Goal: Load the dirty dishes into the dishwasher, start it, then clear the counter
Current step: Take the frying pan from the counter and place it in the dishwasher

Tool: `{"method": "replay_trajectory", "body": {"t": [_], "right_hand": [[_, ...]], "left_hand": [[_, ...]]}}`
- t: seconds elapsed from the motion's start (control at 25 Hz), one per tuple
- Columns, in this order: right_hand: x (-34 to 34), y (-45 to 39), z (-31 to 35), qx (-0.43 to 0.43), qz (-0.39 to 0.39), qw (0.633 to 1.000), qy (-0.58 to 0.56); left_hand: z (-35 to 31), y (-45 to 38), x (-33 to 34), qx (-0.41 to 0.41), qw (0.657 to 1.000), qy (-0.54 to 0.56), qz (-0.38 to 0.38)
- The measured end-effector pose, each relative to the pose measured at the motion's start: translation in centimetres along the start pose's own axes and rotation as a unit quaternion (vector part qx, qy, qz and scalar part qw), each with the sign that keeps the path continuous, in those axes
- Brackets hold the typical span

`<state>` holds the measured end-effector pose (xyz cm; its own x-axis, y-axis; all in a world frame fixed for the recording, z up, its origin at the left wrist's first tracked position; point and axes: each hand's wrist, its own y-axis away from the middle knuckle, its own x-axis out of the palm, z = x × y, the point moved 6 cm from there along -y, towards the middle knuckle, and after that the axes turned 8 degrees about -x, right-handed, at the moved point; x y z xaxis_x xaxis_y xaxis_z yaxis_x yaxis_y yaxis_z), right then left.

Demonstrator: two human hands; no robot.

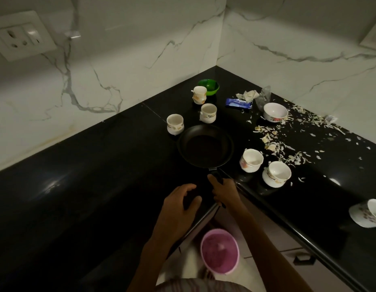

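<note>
A black frying pan (206,149) lies on the black corner counter (98,165), and my right hand (224,191) is shut on its handle near the counter's inner edge. Just to the left, my left hand (179,206) hovers over the counter with fingers apart, holding nothing. Several white flowered cups stand around the pan: one (175,123) at its far left, two behind it (208,113) (199,94), two to its right (251,160) (276,173). A white bowl (275,112) sits further back, and a green bowl (210,87) is in the corner.
Peel scraps (288,144) litter the right counter. A blue wrapper (238,103), crumpled paper and plastic lie near the wall. A tipped cup on a saucer (368,212) sits at the right edge. A pink bin (219,251) stands on the floor below. Cabinet handle (304,259) is at lower right.
</note>
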<state>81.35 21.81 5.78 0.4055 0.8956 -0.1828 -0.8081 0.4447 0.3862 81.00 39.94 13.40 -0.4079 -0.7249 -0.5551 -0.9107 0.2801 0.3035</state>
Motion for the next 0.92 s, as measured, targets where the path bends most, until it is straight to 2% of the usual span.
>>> {"method": "replay_trajectory", "body": {"t": [0.12,0.24,0.32,0.44,0.68,0.92], "right_hand": [[1.0,2.9,-0.3,0.002,0.013,1.0,-0.009],[1.3,7.2,-0.3,-0.006,0.025,1.0,-0.018],[1.0,10.3,-0.1,-0.015,0.018,1.0,-0.02],[0.4,14.7,-0.7,-0.002,-0.037,0.999,0.035],[0.5,21.6,-1.7,0.043,-0.054,0.997,-0.021],[-0.8,25.6,-3.7,0.041,-0.06,0.996,-0.047]], "left_hand": [[1.7,-0.2,-0.9,-0.015,0.999,0.028,-0.025],[3.3,-0.3,-2.2,-0.072,0.994,0.066,-0.056],[4.3,-0.3,-2.7,-0.113,0.985,0.117,-0.051],[5.7,-0.9,-2.2,-0.141,0.974,0.18,-0.014],[3.9,0.5,-0.1,-0.058,0.956,0.276,0.086],[3.3,3.9,1.6,-0.045,0.958,0.265,0.101]]}}
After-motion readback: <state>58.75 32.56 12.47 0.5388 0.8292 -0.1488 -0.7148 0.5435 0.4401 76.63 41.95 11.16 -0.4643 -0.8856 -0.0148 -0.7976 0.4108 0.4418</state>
